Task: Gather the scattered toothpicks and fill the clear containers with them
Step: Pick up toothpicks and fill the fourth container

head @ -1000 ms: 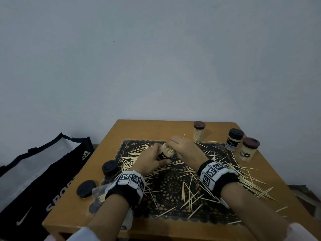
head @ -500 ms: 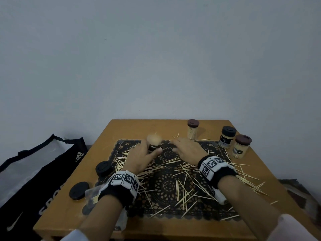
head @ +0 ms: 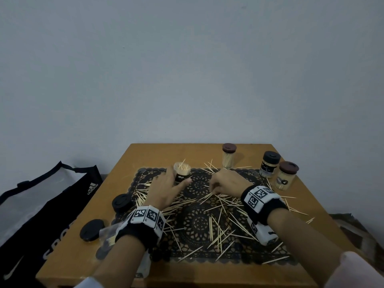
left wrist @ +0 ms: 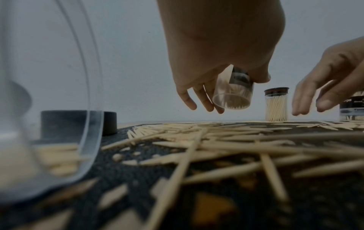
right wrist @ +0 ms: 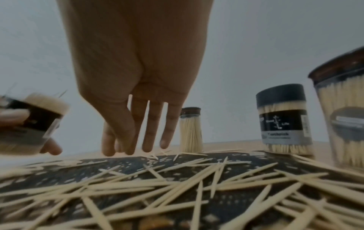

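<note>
While a black bag (head: 41, 204) sits off the table's (head: 145, 154) left edge, two loose black lids (head: 121, 202) lie on the wood beside the lace mat (head: 197, 221). Left hand (head: 166, 189) grips an uncapped jar (head: 182, 172) held clear of the mat, mouth up and tilted, sticks packed lengthwise along its axis. Toothpicks (head: 211, 227) lie flat across the mat, long axes pointing every way. Right hand (head: 226, 182) hangs over them, fingers (right wrist: 149, 124) straight, spread, pointing down, holding nothing. At right, three capped jars (head: 228, 155) stand upright, sticks vertical.
</note>
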`<state>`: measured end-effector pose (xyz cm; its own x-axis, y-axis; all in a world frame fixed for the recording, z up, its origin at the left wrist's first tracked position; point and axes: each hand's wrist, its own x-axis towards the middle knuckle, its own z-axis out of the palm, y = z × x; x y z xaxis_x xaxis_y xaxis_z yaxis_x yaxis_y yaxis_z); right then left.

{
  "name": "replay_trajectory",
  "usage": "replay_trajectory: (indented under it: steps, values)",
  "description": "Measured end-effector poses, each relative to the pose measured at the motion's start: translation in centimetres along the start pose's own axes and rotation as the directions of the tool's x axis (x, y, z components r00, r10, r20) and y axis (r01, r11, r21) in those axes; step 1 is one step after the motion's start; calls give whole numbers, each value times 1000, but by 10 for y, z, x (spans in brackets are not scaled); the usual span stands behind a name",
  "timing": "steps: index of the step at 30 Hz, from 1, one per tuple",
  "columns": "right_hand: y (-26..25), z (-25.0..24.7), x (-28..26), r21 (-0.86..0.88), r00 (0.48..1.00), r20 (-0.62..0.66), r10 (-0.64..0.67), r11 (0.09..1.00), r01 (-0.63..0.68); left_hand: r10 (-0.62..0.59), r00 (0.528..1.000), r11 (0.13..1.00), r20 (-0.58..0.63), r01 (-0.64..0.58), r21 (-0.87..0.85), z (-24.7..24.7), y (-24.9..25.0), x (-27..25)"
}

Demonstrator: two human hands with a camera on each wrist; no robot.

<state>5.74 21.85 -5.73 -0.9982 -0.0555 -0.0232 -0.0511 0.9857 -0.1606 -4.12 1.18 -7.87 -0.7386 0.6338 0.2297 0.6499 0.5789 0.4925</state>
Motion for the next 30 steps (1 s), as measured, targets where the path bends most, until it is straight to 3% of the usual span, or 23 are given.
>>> replay_trajectory:
  steps: [4, 7, 12, 15, 20, 25, 30]
  values:
    - [11, -10, -5, 165, 997, 36, 66, 984, -71, -1, 1000, 1000, 20, 1, -4, 1, -1, 1]
    - [18, -17, -9, 171, 987, -4, 164, 972, -160, 5, 1000, 1000, 26, -5, -4, 3, -3, 3]
    - [24, -15, -16, -49, 899, 320, 298, 953, -299, 22, 999, 1000, 34, -22, 17, 2, -3, 3]
    - [19, -8, -20, -60, 925, 290, 246, 969, -239, 35, 999, 999, 35, -35, 21, 2, -2, 3]
    - [12, -12, -23, 75, 974, 201, 106, 990, -123, 38, 998, 999, 47, -38, 13, 4, -5, 3]
    - [13, -11, -28, -65, 948, 246, 202, 979, -192, 47, 997, 999, 57, -48, 23, 4, -5, 3]
    - [9, -10, -30, 52, 978, 164, 128, 989, -139, 43, 996, 998, 74, -46, 37, 3, -5, 3]
